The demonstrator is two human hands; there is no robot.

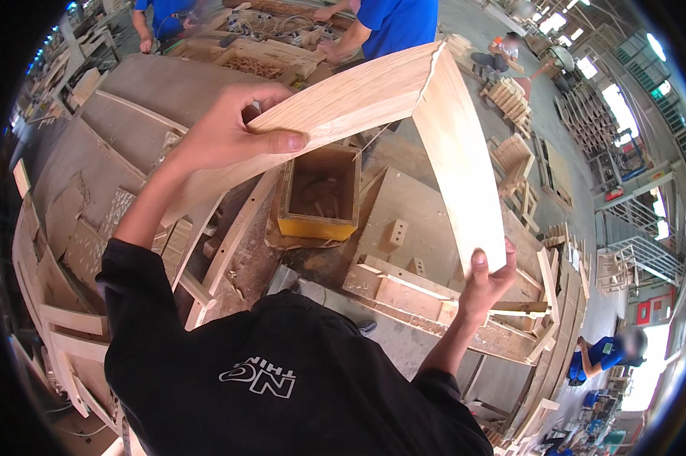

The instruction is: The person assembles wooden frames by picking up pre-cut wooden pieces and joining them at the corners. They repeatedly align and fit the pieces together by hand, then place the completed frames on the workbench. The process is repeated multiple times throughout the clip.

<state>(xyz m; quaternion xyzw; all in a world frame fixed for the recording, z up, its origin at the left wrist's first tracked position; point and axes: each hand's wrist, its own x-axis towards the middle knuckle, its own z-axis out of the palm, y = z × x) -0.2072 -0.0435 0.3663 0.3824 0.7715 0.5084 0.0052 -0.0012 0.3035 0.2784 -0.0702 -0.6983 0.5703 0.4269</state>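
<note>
Angled wooden frame (404, 87), pale, grained, white-seamed, firmly in left grip (236, 131) and right grip (487, 285).

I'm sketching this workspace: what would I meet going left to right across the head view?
Left hand → yellow-sided box → small wooden block with holes → right hand → co-worker in blue.

Left hand (236, 133): I grip the left board (343, 91) partway along.
Right hand (489, 283): I hold the right board (462, 163) near its lower end.
Joint (427, 82): my boards meet at an angle.
Yellow box (318, 228): open-topped, below them.
Holed block (396, 232): right of that.
</note>
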